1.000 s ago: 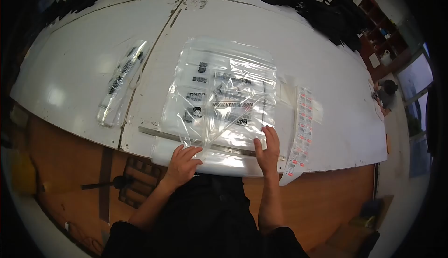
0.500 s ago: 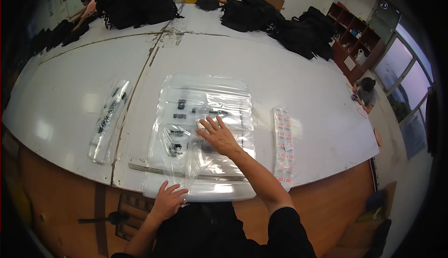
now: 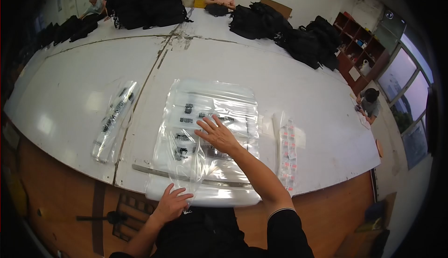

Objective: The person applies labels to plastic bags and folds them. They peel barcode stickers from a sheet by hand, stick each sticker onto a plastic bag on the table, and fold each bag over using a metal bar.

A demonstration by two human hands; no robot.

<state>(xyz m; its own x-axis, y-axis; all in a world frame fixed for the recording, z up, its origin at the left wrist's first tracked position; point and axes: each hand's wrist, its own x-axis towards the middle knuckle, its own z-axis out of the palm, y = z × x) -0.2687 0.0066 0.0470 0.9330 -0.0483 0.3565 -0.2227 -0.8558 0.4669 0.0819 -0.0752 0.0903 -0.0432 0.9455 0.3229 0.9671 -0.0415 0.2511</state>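
A stack of clear printed plastic bags (image 3: 224, 94) lies in front of me, its near end bulging over the table edge. My right hand (image 3: 218, 135) rests flat on the upper bags, fingers spread, with nothing gripped. At the near left corner my left hand (image 3: 171, 205) has its fingers bent over the film of a clear bag; creases gather at them, and a crumpled bit of plastic shows just below. The thumb is hidden. A metal strip (image 3: 144, 169) lies under the near part of the stack, showing at the left.
Left of the stack lies a rolled clear printed bag (image 3: 114, 122). At the right is a strip of clear packets with red print (image 3: 288, 153). Black bags (image 3: 144, 3) are heaped across the far side of the white table (image 3: 74, 113). Several people work around it.
The whole view has shifted slightly, so the table sits a little lower and further right. My left fingers have drawn slightly closer together at the film; my right hand stays on the stack.
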